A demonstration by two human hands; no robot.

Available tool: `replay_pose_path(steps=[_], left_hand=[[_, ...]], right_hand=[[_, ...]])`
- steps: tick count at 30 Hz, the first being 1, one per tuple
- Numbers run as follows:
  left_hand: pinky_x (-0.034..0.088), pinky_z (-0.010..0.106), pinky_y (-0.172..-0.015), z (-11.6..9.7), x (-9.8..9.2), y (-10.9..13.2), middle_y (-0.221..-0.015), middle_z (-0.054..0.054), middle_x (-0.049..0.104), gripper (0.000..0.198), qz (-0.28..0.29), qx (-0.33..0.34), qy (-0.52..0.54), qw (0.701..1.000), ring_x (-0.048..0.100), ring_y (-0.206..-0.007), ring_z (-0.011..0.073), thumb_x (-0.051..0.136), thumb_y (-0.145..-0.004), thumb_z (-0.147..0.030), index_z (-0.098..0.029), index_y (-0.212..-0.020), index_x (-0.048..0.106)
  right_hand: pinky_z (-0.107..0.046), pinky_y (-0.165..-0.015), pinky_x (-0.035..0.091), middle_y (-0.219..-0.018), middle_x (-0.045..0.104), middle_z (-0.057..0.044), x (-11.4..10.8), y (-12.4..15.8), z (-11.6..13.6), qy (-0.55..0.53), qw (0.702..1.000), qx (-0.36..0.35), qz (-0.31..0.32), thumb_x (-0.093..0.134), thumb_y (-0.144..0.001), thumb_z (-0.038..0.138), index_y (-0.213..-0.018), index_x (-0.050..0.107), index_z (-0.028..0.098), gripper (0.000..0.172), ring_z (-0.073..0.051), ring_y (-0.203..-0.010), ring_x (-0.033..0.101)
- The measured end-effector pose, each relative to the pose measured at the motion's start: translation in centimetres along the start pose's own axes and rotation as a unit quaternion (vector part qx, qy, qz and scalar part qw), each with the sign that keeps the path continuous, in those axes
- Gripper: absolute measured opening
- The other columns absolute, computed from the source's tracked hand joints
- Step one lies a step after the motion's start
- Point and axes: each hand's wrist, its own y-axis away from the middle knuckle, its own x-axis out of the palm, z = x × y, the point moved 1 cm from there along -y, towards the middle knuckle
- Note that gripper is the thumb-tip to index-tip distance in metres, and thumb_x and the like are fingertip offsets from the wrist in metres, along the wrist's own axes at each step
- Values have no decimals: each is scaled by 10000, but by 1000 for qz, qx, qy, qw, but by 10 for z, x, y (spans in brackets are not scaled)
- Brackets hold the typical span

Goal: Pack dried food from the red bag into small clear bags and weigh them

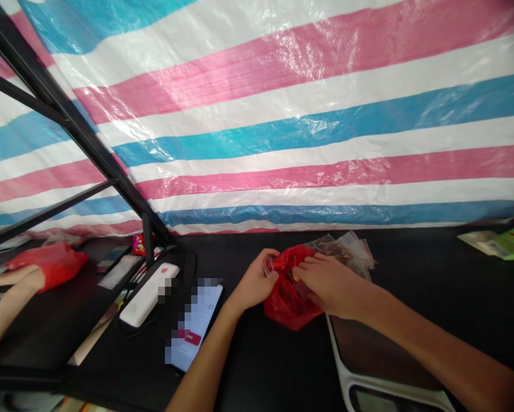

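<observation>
Red plastic bag (291,300) lies crumpled on the black tabletop (257,366), right between my hands. My left hand (252,280) is at the bag's upper left, with its fingers (260,264) pinched together on a small clear piece (267,266) just beside the bag's gathered top. My right hand (331,285) lies over the top of the bag, fingers together and curled into the red plastic; I can't tell if they're clamped on it or only resting there.

Stack of paper packets (342,252) sits just behind the bag, touching it. Below my right forearm is a white-rimmed scale (368,357). To the left are a phone (194,326), its screen blurred out, and a white power bank (149,294) with a cable. Further left, past a black metal frame (68,109), another arm (8,297) lies beside a second red bag (46,263); I can't tell if that's a reflection. Striped tarp (282,114) hangs behind it all.
</observation>
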Motion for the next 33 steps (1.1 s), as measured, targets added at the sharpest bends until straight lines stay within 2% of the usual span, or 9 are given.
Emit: replay_pose_path(steps=[4, 8, 12, 18, 22, 24, 27, 33], left_hand=[[440, 236, -685, 0, 0, 0, -914, -7, 634, 451, 2, -3, 9, 1000, 569, -741, 119, 534, -785, -27, -190, -1205, 563], [468, 247, -735, 3, -2, 0, -939, 1, 642, 452, -4, -5, 7, 1000, 617, -805, 133, 549, -800, -39, -199, -1221, 569], [479, 249, -722, 3, -2, 1, -907, 0, 649, 444, 2, -17, 27, 999, 632, -784, 139, 565, -807, -51, -198, -1226, 562], [472, 236, -705, -1, -2, 1, -927, 11, 666, 457, -9, -14, 18, 1000, 621, -772, 132, 553, -794, -36, -190, -1224, 563], [461, 226, -692, -1, -1, 0, -904, 6, 648, 435, -19, -11, 26, 999, 614, -781, 133, 562, -772, -44, -191, -1181, 588], [436, 207, -648, -1, 1, 0, -883, -2, 638, 430, -33, -28, 38, 998, 584, -722, 113, 566, -764, -55, -194, -1170, 599], [374, 190, -563, -4, 4, 1, -842, -19, 627, 448, -57, -78, 71, 993, 501, -597, 80, 570, -748, -83, -205, -1177, 607], [371, 185, -539, -10, 11, 0, -766, -41, 594, 475, -86, -126, 215, 965, 494, -577, 79, 617, -651, -110, -191, -1118, 634]], right_hand=[[-478, -1078, 438, -1137, 774, -173, 3, -2, 0, -2, 1000, 8, -8, 650, -876, 193, -1102, 717, 124, 245, -341, -1114, 701], [-437, -1047, 451, -1077, 782, -160, 1, -2, -6, 1, 1000, 13, -20, 626, -878, 183, -1059, 699, 134, 201, -308, -1060, 719], [-457, -1042, 444, -1149, 768, -196, 2, -3, -11, 54, 996, 52, -41, 623, -850, 152, -1146, 699, 93, 311, -337, -1115, 704], [-478, -1018, 445, -1262, 734, -251, 6, -7, -9, 119, 987, 101, -28, 641, -834, 125, -1238, 696, 39, 417, -380, -1176, 680], [-464, -1037, 439, -1251, 749, -228, 7, -7, -8, 112, 989, 89, -26, 653, -841, 130, -1244, 699, 54, 412, -358, -1174, 689], [-467, -1051, 435, -1227, 760, -217, 9, -8, -8, 103, 991, 80, -35, 658, -855, 150, -1250, 695, 54, 408, -351, -1165, 696], [-478, -1053, 435, -1218, 761, -224, 12, -9, -8, 101, 991, 77, -47, 668, -862, 167, -1241, 694, 47, 399, -360, -1163, 697], [-474, -1048, 434, -1154, 781, -192, 11, -12, -6, 78, 993, 71, -48, 634, -904, 182, -1163, 705, 94, 283, -341, -1119, 715]])
